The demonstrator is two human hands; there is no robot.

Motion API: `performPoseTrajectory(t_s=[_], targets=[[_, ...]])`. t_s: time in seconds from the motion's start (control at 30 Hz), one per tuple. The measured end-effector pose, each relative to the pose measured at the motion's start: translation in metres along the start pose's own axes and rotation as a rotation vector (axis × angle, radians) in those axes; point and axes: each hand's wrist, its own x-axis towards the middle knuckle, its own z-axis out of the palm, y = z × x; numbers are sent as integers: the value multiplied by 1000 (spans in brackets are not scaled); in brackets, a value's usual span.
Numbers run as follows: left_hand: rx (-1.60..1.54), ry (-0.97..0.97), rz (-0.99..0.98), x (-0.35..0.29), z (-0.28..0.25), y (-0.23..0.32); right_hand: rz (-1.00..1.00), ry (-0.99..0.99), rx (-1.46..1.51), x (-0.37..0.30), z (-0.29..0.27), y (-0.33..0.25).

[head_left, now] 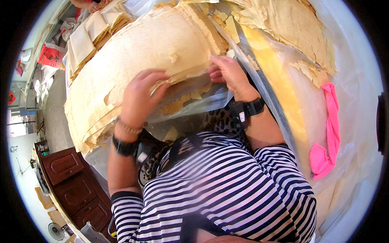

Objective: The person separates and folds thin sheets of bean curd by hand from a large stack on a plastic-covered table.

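A thick stack of thin, pale-yellow sheets (133,56), brittle-looking like dried tofu skin, lies in front of me with ragged edges. Over its near edge is my left hand (142,95), fingers bent and slightly smeared by motion, thumb apart from them; I see nothing in it. My right hand (231,73) is at the stack's near right edge with its fingers curled in; whether a sheet edge is between them is hidden. Below the hands, broken sheet pieces (182,101) lie on clear plastic film (210,103).
More sheets (283,24) lie at the far right, beside a pink cloth strip (332,125) on plastic. Folded sheets (87,36) are stacked at the far left, near a red-and-white bag (52,55). Another person's hand (94,6) shows at the top. A brown cabinet (75,182) stands at left.
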Motion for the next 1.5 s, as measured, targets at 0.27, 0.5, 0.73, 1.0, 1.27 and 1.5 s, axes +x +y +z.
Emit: performPoseTrajectory(t_s=[0.27,0.5,0.73,1.0,1.27,1.5], targets=[[51,86,100,58,72,-8,-138,-22,137,9,6,-1],[59,137,23,72,81,-3,-291,27,26,17,8,5],[-88,173,-1,81,86,-6,-327,0,-4,20,5,8],[-25,208,-51,84,86,0,-438,51,-137,24,5,13],[-256,290,-207,92,91,-3,-412,107,-191,18,14,3],[-111,161,-96,93,87,-7,-213,62,-46,14,18,-10]])
